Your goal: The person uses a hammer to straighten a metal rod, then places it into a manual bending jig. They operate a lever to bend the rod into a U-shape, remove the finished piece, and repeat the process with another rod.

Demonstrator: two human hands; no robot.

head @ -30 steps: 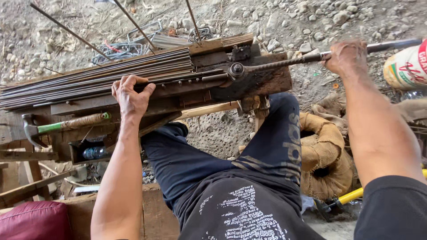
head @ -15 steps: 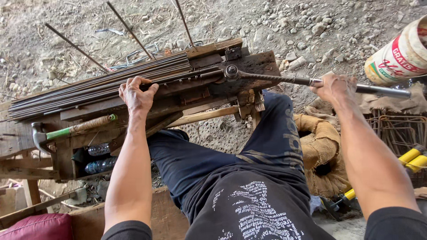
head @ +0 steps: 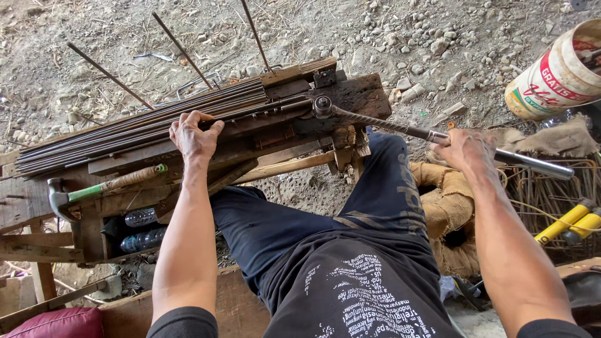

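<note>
A wooden bench (head: 350, 94) carries a bundle of thin steel rods (head: 125, 125) lying lengthwise. My left hand (head: 195, 134) presses down on the rods near the middle of the bench, fingers curled over them. A long metal bending lever (head: 388, 127) pivots at a bolt (head: 322, 105) on the bench and slopes down to the right. My right hand (head: 466, 150) is closed around the lever near its pipe handle (head: 538, 166). My legs in dark trousers (head: 375, 206) pass under the bench.
A hammer with a green and tan handle (head: 106, 186) lies on the bench's lower left. Plastic bottles (head: 141, 228) sit below it. A white bucket (head: 554, 75) lies at the upper right. Bent wire pieces (head: 544, 200), a yellow-handled tool (head: 566, 220) and burlap sacking (head: 441, 203) are at right. Gravel ground surrounds.
My right hand has swung the lever clockwise, from nearly level toward me and downward. My left hand has stayed on the rods. The camera view shifted slightly.
</note>
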